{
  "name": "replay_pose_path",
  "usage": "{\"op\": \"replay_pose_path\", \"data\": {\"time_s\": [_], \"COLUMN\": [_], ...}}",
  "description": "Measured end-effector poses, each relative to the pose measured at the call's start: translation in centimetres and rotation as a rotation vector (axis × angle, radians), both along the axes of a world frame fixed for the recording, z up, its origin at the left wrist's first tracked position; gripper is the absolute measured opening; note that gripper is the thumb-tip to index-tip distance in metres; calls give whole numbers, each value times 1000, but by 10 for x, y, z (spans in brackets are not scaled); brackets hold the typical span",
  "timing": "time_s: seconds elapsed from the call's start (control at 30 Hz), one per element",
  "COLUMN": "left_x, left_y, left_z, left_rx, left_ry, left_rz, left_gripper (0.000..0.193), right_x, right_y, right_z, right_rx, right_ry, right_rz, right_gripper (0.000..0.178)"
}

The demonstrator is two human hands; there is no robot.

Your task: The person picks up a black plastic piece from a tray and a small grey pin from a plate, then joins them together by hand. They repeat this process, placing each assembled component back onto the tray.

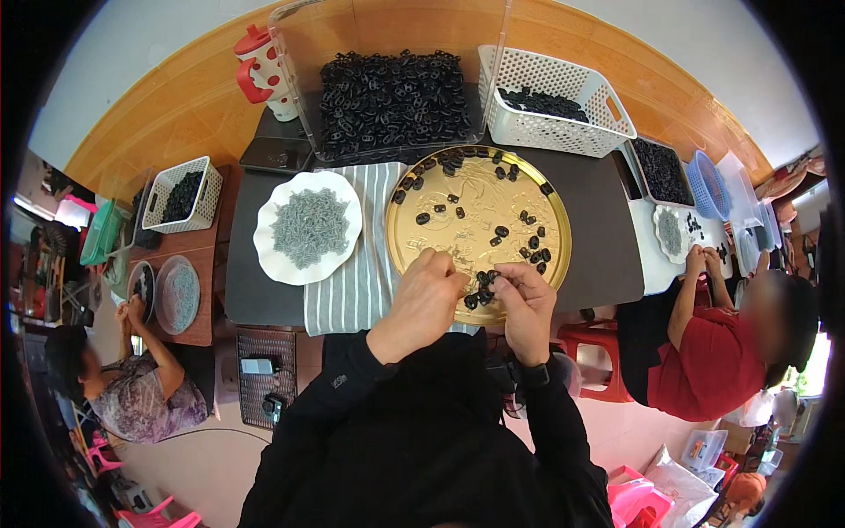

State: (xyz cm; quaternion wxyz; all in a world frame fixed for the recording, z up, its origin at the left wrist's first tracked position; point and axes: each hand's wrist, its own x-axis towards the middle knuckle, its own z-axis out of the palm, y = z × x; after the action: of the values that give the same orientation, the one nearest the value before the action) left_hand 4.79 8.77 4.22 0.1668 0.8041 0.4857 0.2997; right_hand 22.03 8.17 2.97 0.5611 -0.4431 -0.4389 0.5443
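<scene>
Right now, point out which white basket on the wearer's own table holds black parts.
The white basket right of the clear bin; the other white basket sits on the co-worker's brown table.

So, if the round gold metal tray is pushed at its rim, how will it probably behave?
The round gold metal tray looks stiff and shallow, so it would probably slide flat, not tip. The small black plastic pieces lie loose and may scatter.

Both hands raised close together, fingers curled

The left hand (425, 299) and right hand (525, 304) come up from black-sleeved forearms, near each other but apart. Each hand's fingers bend inward, fingertips pinched together; the right wrist wears a dark band.
</scene>
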Motion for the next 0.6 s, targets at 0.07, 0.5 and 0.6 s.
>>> {"op": "replay_pose_path", "data": {"time_s": [0.07,0.5,0.6], "left_x": [5,9,1], "left_y": [3,10,14], "left_z": [0,-4,-10], "left_rx": [19,195,184], "left_ry": [56,208,92], "left_rz": [-22,-113,-66], "left_gripper": [15,15,16], "right_x": [0,2,2], "right_y": [-3,-4,-5], "right_z": [1,-6,-5], "right_rx": [4,17,-21], "right_ry": [-15,-62,-36], "right_rz": [5,17,18], "right_gripper": [17,17,17]}}
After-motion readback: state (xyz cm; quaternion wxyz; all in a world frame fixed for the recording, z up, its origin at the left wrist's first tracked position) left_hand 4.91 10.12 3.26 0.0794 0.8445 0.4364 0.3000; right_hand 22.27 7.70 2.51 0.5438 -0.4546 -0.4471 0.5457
